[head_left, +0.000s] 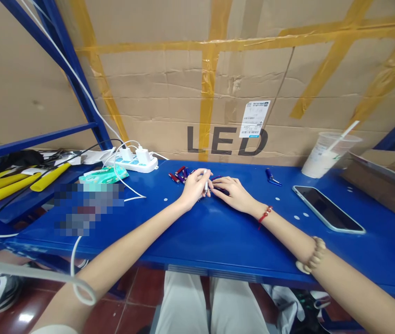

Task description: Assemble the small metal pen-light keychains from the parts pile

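Behind everything stands a large brown cardboard sheet crossed with yellow tape (169, 93), and in front of it lies the long blue metal counter (190, 232) that carries all the rest. On the right of the counter there is a black smartphone in a pale case (327, 208), lying flat, and behind it a clear plastic cup with a straw (324, 155). On the left sits a white power strip with two chargers (136, 160). The left hand (193, 188) is closed around a small silver metal cylinder (206, 183): the thumb and the first fingers pinch it near the middle of the counter, almost upright. The right hand (235, 194) lies nearly flat just beside it, the fingers stretched over a dark short cylinder (222, 190). I cannot tell whether it really grips this one. A loose group of small red and purple metal cylinders (179, 176) rests just behind the left hand. Such a piece is probably light, stiff and smooth, so it may roll or slip easily. I think it is best taken across its middle with two fingertips, not at the ends.
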Motion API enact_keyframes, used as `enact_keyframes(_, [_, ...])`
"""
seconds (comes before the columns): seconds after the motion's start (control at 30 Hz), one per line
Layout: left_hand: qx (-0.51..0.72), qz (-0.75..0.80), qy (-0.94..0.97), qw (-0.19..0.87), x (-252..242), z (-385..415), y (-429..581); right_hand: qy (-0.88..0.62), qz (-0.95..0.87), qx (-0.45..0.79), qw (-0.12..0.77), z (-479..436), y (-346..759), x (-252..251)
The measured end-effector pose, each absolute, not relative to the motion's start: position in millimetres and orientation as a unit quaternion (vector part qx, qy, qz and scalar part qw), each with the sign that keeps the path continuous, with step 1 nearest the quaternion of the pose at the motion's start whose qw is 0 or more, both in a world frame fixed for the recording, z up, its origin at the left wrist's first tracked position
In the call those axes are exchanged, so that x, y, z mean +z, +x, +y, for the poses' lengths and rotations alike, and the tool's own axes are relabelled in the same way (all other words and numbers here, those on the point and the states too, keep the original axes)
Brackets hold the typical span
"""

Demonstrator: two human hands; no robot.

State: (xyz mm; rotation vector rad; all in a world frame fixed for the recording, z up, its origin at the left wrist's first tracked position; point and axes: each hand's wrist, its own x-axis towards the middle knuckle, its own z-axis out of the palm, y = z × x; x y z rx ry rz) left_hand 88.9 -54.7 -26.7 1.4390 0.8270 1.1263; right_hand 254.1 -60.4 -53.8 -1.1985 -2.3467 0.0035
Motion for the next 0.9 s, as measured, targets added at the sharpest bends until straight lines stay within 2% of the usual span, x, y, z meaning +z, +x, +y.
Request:
enact_keyframes(0.23, [0.440, 0.335, 0.687, 0.471, -35.7, -51.5, 90.2, -0.470, -0.749, 0.012, 0.466, -60.3, 261.4, -43.5])
enact_keyframes(0.4, [0.378, 0.314, 0.779, 0.390, -40.8, -53.2, 91.5, -0.506, -0.656, 0.131, 0.545, -62.0, 264.5, -35.7])
enact_keyframes(0.63, [0.384, 0.328, 0.800, 0.324, -33.1, -58.8, 90.2, -0.441, -0.628, 0.364, 0.529, -67.5, 268.4, -24.2])
enact_keyframes(0.9, [0.404, 0.320, 0.791, 0.329, -31.3, -60.3, 90.0, -0.430, -0.661, 0.354, 0.503, -67.5, 272.4, -23.0])
